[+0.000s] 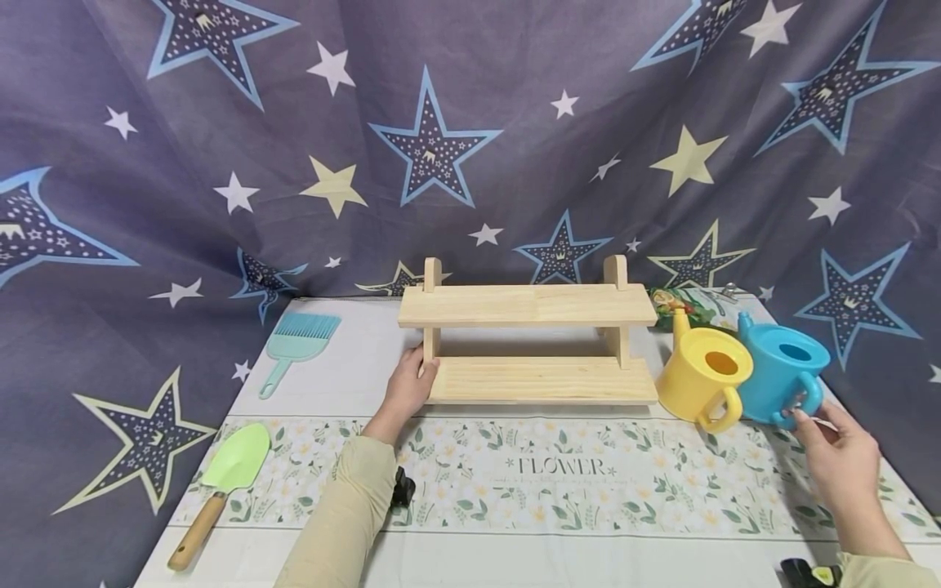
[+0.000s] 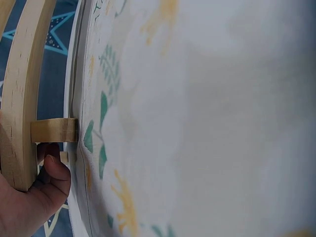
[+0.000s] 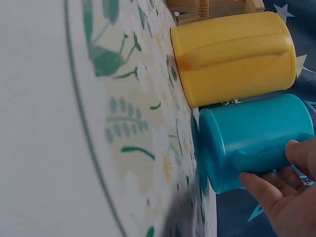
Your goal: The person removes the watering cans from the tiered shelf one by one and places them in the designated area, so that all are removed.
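A two-tier wooden shelf [image 1: 540,380] stands at the back middle of the table. My left hand [image 1: 410,384] grips the left end of its lower board; in the left wrist view the thumb and fingers [image 2: 58,170] curl round the wood beside a short support. To the right, a blue watering can [image 1: 779,371] stands upright with its handle toward me. My right hand [image 1: 841,457] holds that handle, thumb and fingers around it in the right wrist view. A yellow watering can [image 1: 694,367] stands between the shelf and the blue one, close against both.
At the left lie a light-blue brush [image 1: 297,347] and a green hand trowel [image 1: 238,461] with a wooden handle. A colourful packet [image 1: 694,306] lies behind the watering cans. A floral "FLOWER" runner [image 1: 559,498] crosses the table, and a starry curtain [image 1: 470,237] hangs behind.
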A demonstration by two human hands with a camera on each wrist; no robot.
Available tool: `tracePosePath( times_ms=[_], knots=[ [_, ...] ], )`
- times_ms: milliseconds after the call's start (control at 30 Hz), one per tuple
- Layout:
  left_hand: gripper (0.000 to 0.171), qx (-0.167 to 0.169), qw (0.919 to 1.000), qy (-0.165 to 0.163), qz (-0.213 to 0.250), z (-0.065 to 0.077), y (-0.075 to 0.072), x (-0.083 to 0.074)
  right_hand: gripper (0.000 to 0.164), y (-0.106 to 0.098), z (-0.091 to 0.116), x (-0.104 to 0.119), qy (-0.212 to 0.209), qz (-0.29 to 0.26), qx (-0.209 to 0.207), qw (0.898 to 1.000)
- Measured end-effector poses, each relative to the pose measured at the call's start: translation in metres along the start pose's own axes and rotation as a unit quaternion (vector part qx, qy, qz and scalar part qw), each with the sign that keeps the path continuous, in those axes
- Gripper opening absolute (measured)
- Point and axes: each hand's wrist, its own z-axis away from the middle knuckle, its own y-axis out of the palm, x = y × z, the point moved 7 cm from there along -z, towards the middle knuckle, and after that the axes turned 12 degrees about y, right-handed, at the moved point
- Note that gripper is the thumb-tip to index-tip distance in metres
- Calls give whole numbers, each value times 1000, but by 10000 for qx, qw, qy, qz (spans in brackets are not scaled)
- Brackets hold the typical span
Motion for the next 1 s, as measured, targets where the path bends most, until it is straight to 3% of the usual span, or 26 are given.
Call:
tracePosePath(
  times_ms=[467,733,900,1000],
  knots=[
    [50,6,10000,-53,4,1,0,0,39,2,-3,0,-396,429,0,9983],
    [50,45,10000,-82,-19,1,1,-1,42,1,-3,-4,-181,511,74,9985],
    [51,52,9999,-109,-58,0,0,-1,53,-3,2,-2,-33,570,-177,9982],
    [51,35,9999,-146,-60,0,-1,-1,54,-9,9,2,-164,555,-509,9970]
  ],
)
